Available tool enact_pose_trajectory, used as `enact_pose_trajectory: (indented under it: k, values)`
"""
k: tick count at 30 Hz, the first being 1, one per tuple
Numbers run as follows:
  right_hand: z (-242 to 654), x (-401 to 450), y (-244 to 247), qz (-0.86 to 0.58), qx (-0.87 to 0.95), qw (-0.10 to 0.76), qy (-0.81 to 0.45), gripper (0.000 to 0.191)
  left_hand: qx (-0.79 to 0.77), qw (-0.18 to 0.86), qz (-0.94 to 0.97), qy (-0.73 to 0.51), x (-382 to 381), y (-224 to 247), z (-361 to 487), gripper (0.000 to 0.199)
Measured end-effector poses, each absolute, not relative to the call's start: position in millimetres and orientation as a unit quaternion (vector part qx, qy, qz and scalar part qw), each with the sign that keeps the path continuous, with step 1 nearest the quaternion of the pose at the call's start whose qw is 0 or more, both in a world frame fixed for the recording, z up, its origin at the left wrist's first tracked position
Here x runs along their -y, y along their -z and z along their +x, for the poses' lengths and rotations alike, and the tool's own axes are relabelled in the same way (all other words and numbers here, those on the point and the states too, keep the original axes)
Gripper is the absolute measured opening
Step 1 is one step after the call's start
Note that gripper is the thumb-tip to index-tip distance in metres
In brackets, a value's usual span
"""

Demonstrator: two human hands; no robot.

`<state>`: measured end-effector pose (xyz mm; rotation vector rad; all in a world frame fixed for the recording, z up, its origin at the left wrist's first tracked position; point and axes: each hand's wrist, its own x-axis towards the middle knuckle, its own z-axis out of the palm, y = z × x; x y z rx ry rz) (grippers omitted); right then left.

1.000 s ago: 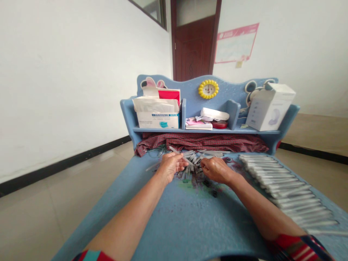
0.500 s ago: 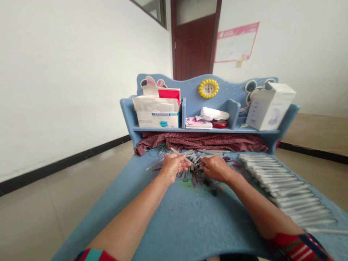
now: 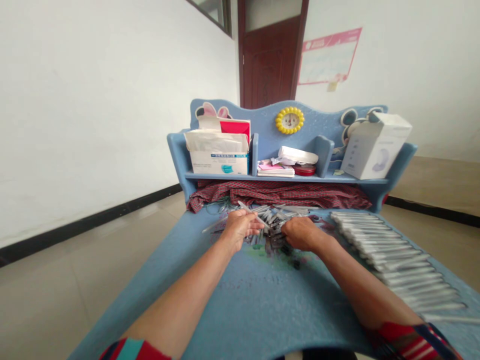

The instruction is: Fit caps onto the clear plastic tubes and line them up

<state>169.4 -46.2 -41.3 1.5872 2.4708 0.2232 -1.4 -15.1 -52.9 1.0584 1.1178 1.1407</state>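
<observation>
From my head feed, my left hand [image 3: 238, 228] has its thumb and fingers closed on a slim, whitish, pen-like plastic tube [image 3: 253, 214]. The tube slants, its lower end reaching toward the loose heap of clear and grey pen-like tubes [image 3: 275, 215] between my hands. My right hand [image 3: 300, 233] is at the heap's right side, its fingers curled; their tips are hidden, so I cannot tell whether they grip a piece.

On the right of the painted blue table [image 3: 270, 310] I see a long row of whitish, dark-edged pen-like tubes [image 3: 401, 260], lying roughly side by side. I judge that a good number are set in order there, while the heap and the tube in my left hand are not in that row. I cannot count what is left, as many pieces overlap. Small black pieces [image 3: 296, 264] lie just in front of the heap, and a crumpled red plaid cloth [image 3: 277, 194] lies behind it
</observation>
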Motion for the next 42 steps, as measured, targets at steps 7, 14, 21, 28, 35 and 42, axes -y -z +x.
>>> enact_pose_trajectory:
  k: [7,14,21,28,35,42]
  values:
    - [167.0,47.2,42.3,0.512,-0.849,0.093,-0.087,0.029,-0.479,0.575,0.454,-0.484,14.0,52.8,-2.9,0.01]
    - [172.1,46.8,41.4,0.517,-0.848,0.071,-0.095,0.027,-0.472,0.579,0.449,-0.49,14.3,51.6,-3.9,0.013]
    - [174.1,48.6,37.0,0.534,-0.839,0.029,-0.101,0.026,-0.466,0.583,0.438,-0.501,13.0,53.6,-4.6,0.016]
    - [172.2,49.6,38.3,0.529,-0.842,0.017,-0.107,0.027,-0.461,0.593,0.428,-0.503,13.3,53.8,-2.5,0.014]
    - [174.7,45.5,42.7,0.534,-0.837,0.015,-0.116,0.025,-0.456,0.601,0.416,-0.507,10.8,54.5,-4.1,0.011]
    - [173.7,45.9,44.2,0.529,-0.838,0.008,-0.134,0.026,-0.45,0.627,0.403,-0.491,14.0,58.3,2.5,0.012]
